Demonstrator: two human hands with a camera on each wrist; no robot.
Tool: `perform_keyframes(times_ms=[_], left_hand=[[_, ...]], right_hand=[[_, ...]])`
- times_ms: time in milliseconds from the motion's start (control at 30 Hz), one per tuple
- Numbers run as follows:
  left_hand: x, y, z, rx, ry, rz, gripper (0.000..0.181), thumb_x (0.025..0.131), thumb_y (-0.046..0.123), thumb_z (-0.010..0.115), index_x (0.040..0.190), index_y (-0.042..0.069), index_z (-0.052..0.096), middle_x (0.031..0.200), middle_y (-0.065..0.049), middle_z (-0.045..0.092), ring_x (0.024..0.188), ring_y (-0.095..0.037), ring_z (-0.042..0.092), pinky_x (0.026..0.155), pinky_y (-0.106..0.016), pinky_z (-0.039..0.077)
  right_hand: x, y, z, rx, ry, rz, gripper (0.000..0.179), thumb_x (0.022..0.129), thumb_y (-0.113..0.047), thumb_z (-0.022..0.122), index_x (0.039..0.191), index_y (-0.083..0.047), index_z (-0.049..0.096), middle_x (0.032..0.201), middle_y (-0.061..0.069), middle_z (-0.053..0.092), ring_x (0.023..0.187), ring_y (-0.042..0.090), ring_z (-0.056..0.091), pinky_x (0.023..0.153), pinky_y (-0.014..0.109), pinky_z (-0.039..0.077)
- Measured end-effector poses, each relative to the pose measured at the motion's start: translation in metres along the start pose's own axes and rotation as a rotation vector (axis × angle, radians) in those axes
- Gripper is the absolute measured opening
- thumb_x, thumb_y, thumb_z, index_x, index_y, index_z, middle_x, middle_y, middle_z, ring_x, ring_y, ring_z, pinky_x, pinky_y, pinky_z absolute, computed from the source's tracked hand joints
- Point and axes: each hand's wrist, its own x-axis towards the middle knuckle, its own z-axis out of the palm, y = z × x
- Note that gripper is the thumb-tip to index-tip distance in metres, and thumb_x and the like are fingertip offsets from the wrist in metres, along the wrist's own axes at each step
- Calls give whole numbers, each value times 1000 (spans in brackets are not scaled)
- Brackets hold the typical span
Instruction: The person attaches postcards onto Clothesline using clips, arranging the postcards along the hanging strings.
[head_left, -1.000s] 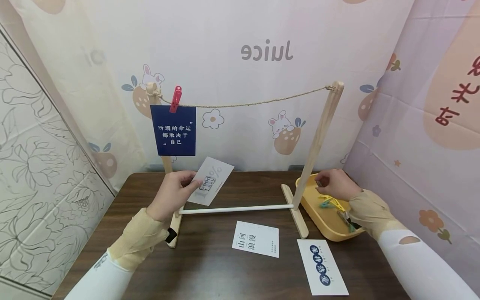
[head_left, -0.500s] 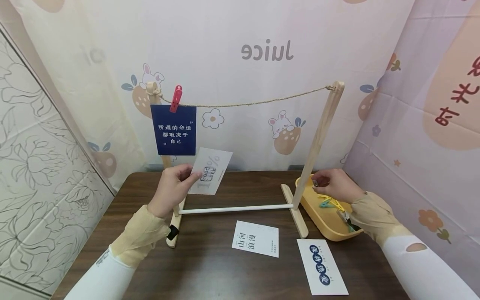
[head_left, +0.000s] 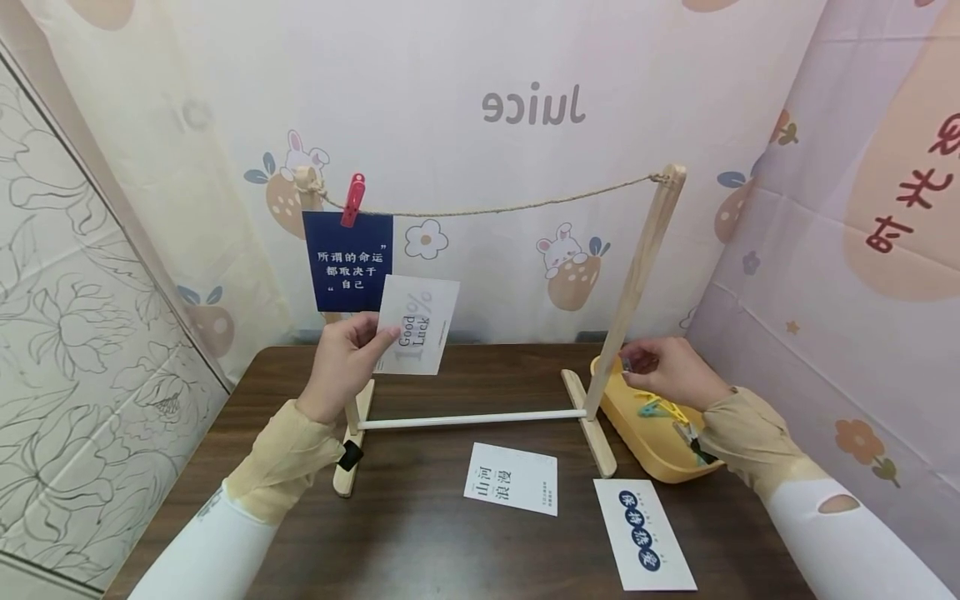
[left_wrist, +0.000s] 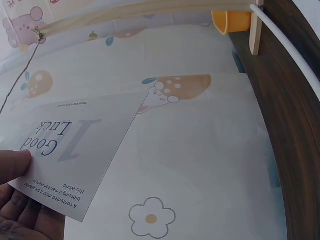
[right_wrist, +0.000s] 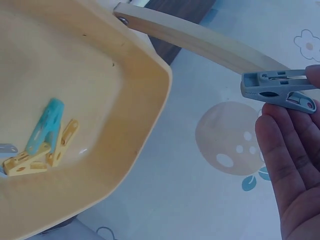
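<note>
My left hand (head_left: 347,360) pinches a white "Good Luck" card (head_left: 427,310) by its left edge, thumb in front. In the head view the card overlaps the lower corner of a dark blue card (head_left: 351,250), which hangs from a rope (head_left: 480,210) under a red clothespin (head_left: 353,200). Beside the right post, my right hand (head_left: 670,367) holds a grey-blue clothespin (right_wrist: 275,87) between thumb and fingers, over the rim of a yellow tray (head_left: 637,442). The right wrist view shows that clothespin outside the tray wall.
Teal (right_wrist: 46,125) and yellow clothespins (right_wrist: 30,162) lie in the tray. The rope spans a wooden stand with a right post (head_left: 637,283) and a white crossbar (head_left: 472,417). Two white cards, one with small dark print (head_left: 517,479) and one with blue circles (head_left: 643,537), lie on the brown table (head_left: 420,533).
The left hand has raised the "Good Luck" card and turned it more upright. My right hand has shifted slightly left with the clothespin, toward the post.
</note>
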Motion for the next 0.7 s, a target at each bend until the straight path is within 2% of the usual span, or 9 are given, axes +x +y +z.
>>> perform_keyframes(times_ms=[100, 333, 533, 700], left_hand=[[3, 2, -1, -9, 11, 4, 22, 105, 8, 71, 120, -8, 77, 113, -26, 81, 91, -22, 79, 75, -16, 58], [9, 6, -1, -60, 20, 9, 22, 105, 8, 71, 119, -8, 77, 113, -27, 80, 85, 0, 74, 75, -17, 58], [12, 11, -1, -75, 12, 17, 24, 106, 9, 71, 122, -7, 76, 116, -25, 80, 89, -2, 75, 78, -18, 59], [15, 14, 0, -94, 19, 25, 24, 106, 9, 70, 122, -8, 76, 115, -27, 80, 88, -1, 74, 75, -19, 58]], right_hand=[[-1, -5, -2, 8, 14, -6, 23, 88, 0, 84, 109, 5, 77, 91, 10, 78, 82, 15, 71, 71, 24, 59], [-5, -11, -7, 20, 35, -5, 23, 87, 0, 84, 108, 5, 77, 91, 9, 79, 82, 16, 72, 71, 22, 59], [-8, -17, -12, 28, 49, 0, 24, 87, -1, 86, 109, 4, 77, 92, 9, 79, 81, 14, 71, 72, 22, 59], [-10, -24, -18, 27, 72, -12, 23, 87, -1, 87, 109, 3, 78, 92, 9, 79, 81, 12, 71, 71, 20, 59]])
